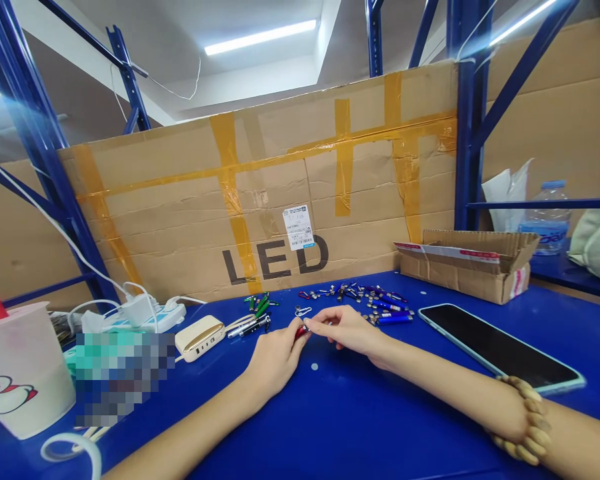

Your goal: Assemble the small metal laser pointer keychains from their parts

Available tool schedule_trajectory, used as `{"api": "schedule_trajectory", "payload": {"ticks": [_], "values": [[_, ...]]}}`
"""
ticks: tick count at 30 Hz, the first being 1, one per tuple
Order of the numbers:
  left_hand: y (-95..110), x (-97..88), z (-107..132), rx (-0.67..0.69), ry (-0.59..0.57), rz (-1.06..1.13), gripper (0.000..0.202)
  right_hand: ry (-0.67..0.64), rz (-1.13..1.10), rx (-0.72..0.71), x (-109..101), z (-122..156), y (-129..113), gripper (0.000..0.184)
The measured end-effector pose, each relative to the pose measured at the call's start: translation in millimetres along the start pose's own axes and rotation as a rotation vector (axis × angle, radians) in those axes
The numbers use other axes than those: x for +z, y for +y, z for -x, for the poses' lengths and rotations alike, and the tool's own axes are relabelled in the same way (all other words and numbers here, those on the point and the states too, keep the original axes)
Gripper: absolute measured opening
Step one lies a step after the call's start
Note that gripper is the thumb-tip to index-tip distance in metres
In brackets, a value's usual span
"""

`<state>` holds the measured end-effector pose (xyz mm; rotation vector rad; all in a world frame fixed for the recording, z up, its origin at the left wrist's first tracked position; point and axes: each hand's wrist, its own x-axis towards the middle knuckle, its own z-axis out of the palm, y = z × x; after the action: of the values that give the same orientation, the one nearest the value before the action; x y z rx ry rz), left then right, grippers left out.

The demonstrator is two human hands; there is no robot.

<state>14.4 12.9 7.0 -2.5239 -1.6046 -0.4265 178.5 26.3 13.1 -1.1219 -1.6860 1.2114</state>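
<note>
My left hand is closed around a small red metal tube, which looks like a keychain flashlight and is mostly hidden by the fingers. My right hand meets it at the far end, thumb and fingers pinched together. A glint of metal shows by the right fingers, but what they grip is too small to make out. Just beyond the hands lies a silver clasp. Several blue tubes with metal ends lie to the right, green ones to the left, and silver and black ones nearer.
On the right are a phone and an open cardboard box. To the left stand a white power bank, a power strip with cables and a drink cup. A cardboard sheet walls off the blue table's back.
</note>
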Motion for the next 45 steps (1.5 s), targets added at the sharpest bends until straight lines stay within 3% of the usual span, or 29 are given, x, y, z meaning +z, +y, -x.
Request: {"api": "schedule_trajectory", "payload": {"ticks": [7,13,19,28,32,37,40,45], "values": [[-1,0.6,0,0.005,0.017,0.001,0.024,0.016,0.087,-0.027,-2,0,-3,0.044],[-2,1.3,2,0.097,0.035,-0.101,0.023,-0.002,0.186,-0.084,-6,-2,0,0.041],[-3,2.1,3,0.192,0.059,-0.236,0.025,-0.028,0.113,0.013,-4,4,-4,0.045],[0,2.2,2,0.09,0.063,-0.088,0.03,-0.029,0.066,0.07,-3,0,-3,0.044],[-2,0.0,0,0.035,0.008,-0.003,0.03,0.033,0.14,-0.051,-4,-5,3,0.047],[-3,-2.0,0,-0.002,0.006,0.048,0.033,0.107,0.377,-0.372,-11,-10,5,0.03],[-3,-2.2,0,0.008,0.001,0.067,0.033,0.055,0.449,-0.515,-18,-12,5,0.026],[-4,-2.4,2,0.043,0.009,0.126,0.03,-0.02,0.533,-0.577,-18,-9,5,0.018]]}}
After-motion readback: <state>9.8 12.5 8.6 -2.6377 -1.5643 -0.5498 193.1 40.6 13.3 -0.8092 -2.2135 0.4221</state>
